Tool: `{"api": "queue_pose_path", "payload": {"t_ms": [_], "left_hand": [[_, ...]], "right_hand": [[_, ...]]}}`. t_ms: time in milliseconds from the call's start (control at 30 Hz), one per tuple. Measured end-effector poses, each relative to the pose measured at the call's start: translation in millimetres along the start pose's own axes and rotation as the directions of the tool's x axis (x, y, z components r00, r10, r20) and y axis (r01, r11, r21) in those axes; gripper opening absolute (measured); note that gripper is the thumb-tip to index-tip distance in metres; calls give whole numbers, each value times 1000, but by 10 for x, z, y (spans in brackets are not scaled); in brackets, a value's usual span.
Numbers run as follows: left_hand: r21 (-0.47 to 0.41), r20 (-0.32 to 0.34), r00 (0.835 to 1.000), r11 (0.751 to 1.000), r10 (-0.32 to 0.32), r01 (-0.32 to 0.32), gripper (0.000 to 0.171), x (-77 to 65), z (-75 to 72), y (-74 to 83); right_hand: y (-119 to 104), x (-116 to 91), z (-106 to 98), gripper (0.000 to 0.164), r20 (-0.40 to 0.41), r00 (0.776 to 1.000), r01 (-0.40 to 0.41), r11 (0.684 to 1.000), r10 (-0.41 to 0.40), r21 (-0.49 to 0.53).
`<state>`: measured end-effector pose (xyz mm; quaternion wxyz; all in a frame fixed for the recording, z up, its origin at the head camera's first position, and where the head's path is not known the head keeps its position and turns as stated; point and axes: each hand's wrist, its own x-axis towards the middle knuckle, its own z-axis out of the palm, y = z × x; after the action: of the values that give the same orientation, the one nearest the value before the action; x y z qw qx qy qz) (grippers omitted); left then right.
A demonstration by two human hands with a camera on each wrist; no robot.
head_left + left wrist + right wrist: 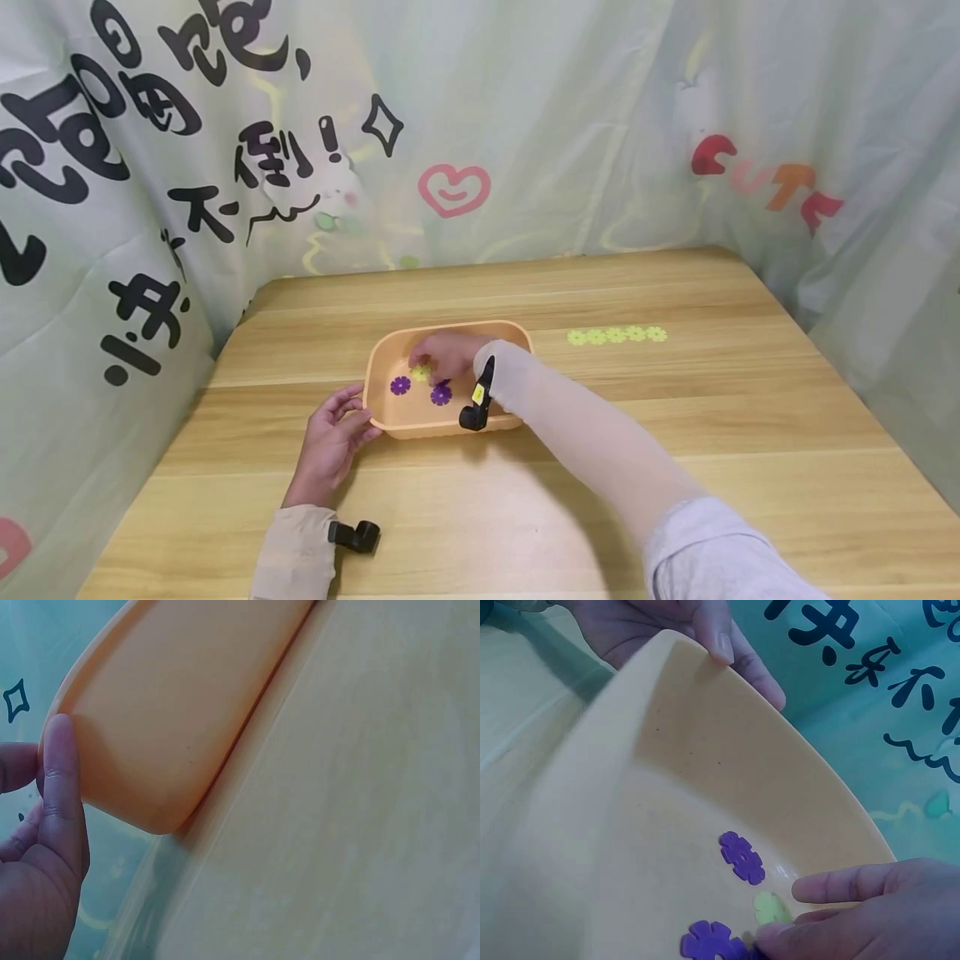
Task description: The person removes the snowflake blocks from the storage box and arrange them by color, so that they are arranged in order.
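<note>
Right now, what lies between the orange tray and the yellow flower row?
In the head view, only bare tabletop separates the tray from that row.

On the one wooden table there is one orange tray, and outside it there are five yellow-green flower-shaped pieces. Inside the tray I can count one more yellow-green piece and two purple flower-shaped pieces, while one further purple edge is too much hidden to say if it makes a third. There are two hands, one left hand and one right hand, with two black wrist cameras.
</note>
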<state>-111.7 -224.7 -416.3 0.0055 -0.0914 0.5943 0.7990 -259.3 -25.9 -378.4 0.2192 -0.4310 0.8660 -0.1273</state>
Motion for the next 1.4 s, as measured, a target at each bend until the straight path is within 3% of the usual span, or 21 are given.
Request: {"api": "queue_pose_path", "payload": {"t_ms": [200,467,733,867,1100,1400], "left_hand": [[-4,-4,1000,1000,-6,6,45,4,-3,7],[-14,-9,1000,1000,0,0,45,14,9,-9],[-4,0,1000,1000,11,-11,45,-1,10,-8],[-1,-1,1000,1000,12,-12,47,1,15,-4],[3,8,1000,1000,-1,1,48,16,4,-7],[0,1,1000,1000,-9,9,49,25,-5,-5]], "right_hand": [[-45,10,34,42,-12,1000,-7,999,7,45],[-67,59,74,24,-25,1000,-8,999,9,42],[-33,66,98,26,-34,999,-16,997,19,70],[11,25,64,25,-30,1000,9,997,-7,74],[113,-103,-22,21,-23,999,53,979,-49,195],[182,-245,-195,28,-53,996,75,988,-68,138]]}}
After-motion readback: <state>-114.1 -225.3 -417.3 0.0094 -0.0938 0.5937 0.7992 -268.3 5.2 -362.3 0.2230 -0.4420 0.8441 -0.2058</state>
